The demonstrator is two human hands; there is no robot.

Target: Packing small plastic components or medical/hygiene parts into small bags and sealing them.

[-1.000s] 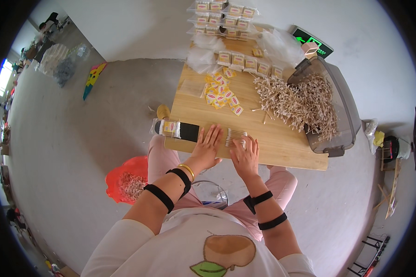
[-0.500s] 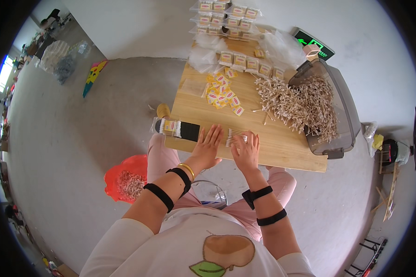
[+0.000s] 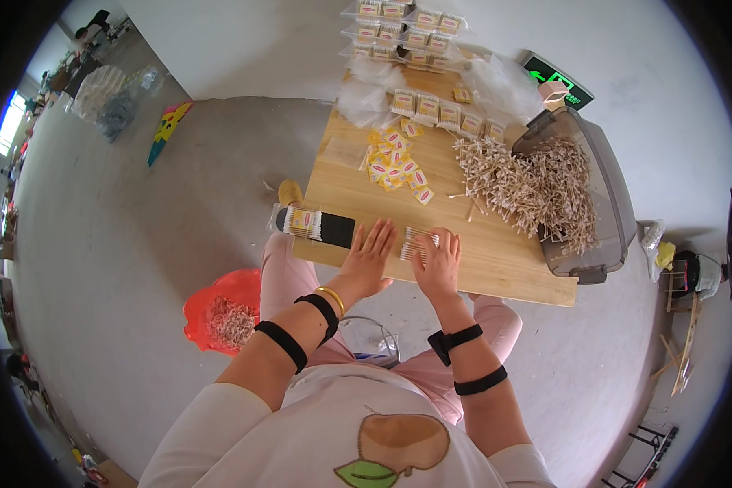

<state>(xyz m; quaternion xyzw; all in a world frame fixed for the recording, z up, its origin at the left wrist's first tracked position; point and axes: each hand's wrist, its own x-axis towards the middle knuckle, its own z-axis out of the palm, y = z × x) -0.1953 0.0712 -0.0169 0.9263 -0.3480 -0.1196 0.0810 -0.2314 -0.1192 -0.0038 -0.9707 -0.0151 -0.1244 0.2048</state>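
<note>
On the wooden table, a row of cotton swabs lies side by side near the front edge. My right hand rests over the right end of that row, fingers spread and partly covering it. Flat on the tabletop to the left of the swabs is my left hand, its fingers stretched out and holding nothing. Left of it lies a black strip with one end inside a clear bag, where a pack of swabs with a yellow label sits.
A big heap of loose swabs spills from a tipped grey bin at the right. Yellow cards lie scattered mid-table, with filled packs and clear bags behind. A red basin of swabs stands on the floor.
The view has shifted slightly. My right hand has settled lower over the right end of the swab row, covering more of it. My left hand stays flat in place.
</note>
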